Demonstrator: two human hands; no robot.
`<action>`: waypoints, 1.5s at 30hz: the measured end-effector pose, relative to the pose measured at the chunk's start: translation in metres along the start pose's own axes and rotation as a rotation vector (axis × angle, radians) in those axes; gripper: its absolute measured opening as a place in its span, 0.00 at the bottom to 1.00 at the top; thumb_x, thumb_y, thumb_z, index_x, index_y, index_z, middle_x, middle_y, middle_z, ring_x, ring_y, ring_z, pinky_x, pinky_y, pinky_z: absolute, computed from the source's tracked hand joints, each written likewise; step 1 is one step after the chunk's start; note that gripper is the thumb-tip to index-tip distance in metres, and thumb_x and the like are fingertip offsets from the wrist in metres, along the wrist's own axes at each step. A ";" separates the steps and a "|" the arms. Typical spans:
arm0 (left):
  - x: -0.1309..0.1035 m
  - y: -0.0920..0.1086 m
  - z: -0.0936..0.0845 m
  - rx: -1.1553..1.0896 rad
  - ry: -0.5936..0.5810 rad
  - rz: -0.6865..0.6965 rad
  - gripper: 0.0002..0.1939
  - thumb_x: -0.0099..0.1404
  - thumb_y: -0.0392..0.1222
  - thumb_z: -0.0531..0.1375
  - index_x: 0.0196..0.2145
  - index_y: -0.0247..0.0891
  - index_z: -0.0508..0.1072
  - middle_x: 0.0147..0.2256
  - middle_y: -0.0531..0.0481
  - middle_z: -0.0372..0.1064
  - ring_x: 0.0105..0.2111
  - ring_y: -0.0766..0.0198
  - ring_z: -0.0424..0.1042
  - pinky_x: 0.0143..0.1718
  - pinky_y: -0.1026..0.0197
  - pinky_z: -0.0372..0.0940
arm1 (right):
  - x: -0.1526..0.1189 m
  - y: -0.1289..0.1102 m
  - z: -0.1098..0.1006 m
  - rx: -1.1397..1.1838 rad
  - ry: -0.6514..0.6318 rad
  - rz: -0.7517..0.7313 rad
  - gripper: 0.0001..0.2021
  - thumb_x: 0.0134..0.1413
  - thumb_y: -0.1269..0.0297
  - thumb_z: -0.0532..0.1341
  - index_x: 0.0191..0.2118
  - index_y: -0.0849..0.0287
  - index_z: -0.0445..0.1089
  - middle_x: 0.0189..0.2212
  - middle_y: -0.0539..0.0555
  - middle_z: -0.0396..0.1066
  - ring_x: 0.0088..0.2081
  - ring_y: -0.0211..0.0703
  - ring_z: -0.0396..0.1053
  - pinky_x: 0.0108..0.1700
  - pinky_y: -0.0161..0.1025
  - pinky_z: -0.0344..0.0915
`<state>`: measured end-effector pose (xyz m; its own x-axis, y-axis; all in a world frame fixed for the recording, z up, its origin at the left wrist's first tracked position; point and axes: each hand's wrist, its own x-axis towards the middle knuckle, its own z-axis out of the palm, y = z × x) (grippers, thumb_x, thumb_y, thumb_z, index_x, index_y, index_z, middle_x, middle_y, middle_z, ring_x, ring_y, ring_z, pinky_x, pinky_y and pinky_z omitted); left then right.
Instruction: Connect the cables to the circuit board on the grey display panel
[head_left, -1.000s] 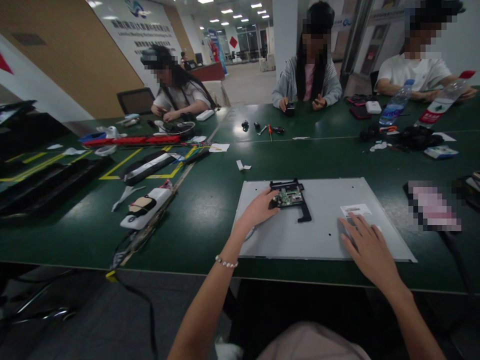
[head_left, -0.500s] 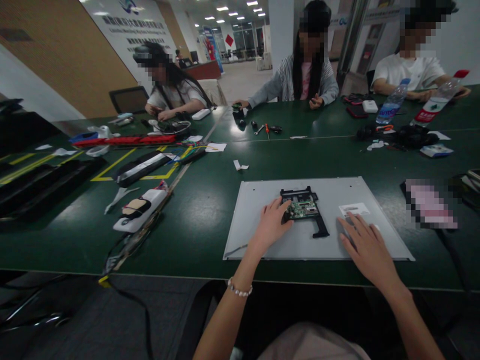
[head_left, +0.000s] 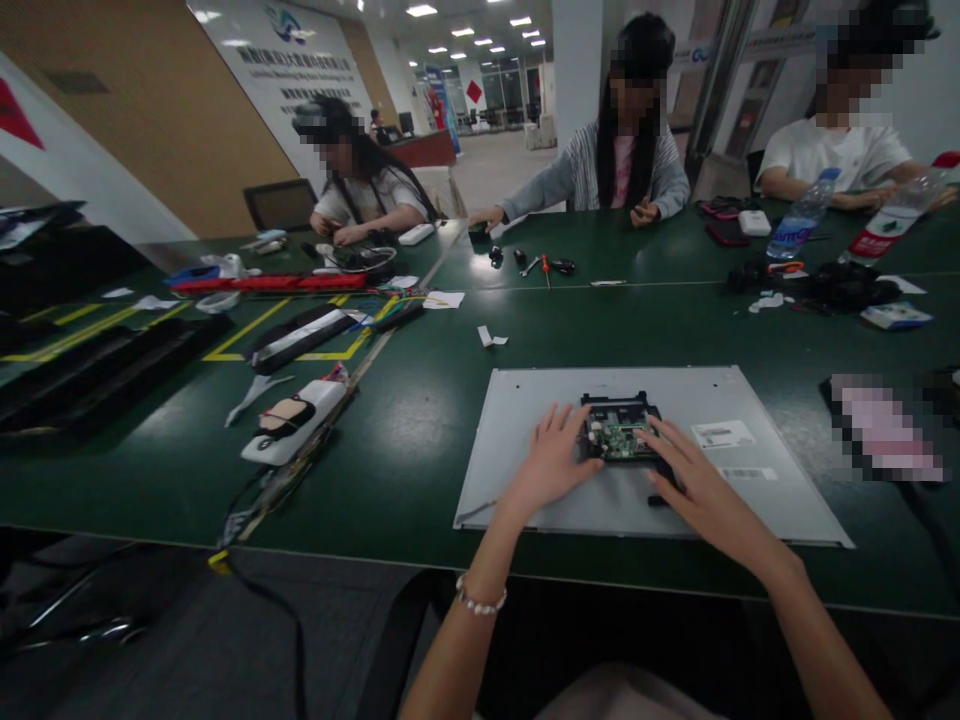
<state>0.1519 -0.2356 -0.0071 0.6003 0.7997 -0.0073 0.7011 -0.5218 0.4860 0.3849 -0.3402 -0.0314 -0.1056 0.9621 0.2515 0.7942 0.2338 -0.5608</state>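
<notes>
The 2 white tags point(head_left: 722, 434) on the gray panel point(head_left: 600, 512) have print too small to read, & the wall sign point(head_left: 300, 75) is blurry. L hand point(head_left: 550, 463) & R hand point(head_left: 696, 482) are apart, palms down, fingers spread at each side of the green board point(head_left: 621, 441) on the panel; R hand hides some of its black frame point(head_left: 615, 399).

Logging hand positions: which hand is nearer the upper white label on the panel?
Right. The right hand is just below-left of the label; the left hand is at the circuit board's left.
</notes>
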 end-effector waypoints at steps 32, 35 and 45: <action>0.144 -0.129 -0.094 0.584 0.178 -0.383 0.19 0.68 0.30 0.47 0.48 0.32 0.74 0.43 0.33 0.74 0.47 0.52 0.74 0.46 0.56 0.66 | -0.013 0.004 0.025 0.033 0.204 -0.017 0.21 0.66 0.64 0.52 0.63 0.49 0.59 0.63 0.55 0.60 0.65 0.48 0.56 0.65 0.56 0.56; 0.146 -0.127 -0.089 0.586 0.182 -0.392 0.18 0.70 0.34 0.47 0.47 0.29 0.74 0.42 0.32 0.74 0.47 0.51 0.74 0.47 0.55 0.66 | -0.013 0.004 0.025 0.033 0.200 -0.014 0.21 0.66 0.64 0.52 0.63 0.50 0.58 0.63 0.55 0.60 0.65 0.48 0.55 0.65 0.55 0.57; 0.151 -0.132 -0.089 0.626 0.153 -0.377 0.18 0.68 0.28 0.48 0.44 0.30 0.76 0.42 0.31 0.74 0.48 0.50 0.74 0.47 0.54 0.66 | -0.011 0.002 0.022 0.046 0.211 -0.008 0.21 0.65 0.63 0.52 0.63 0.50 0.61 0.62 0.55 0.63 0.64 0.49 0.58 0.64 0.54 0.58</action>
<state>0.1161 -0.0193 0.0051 0.2481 0.9663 0.0685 0.9642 -0.2395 -0.1139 0.3744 -0.3473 -0.0529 0.0195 0.9105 0.4131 0.7652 0.2523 -0.5923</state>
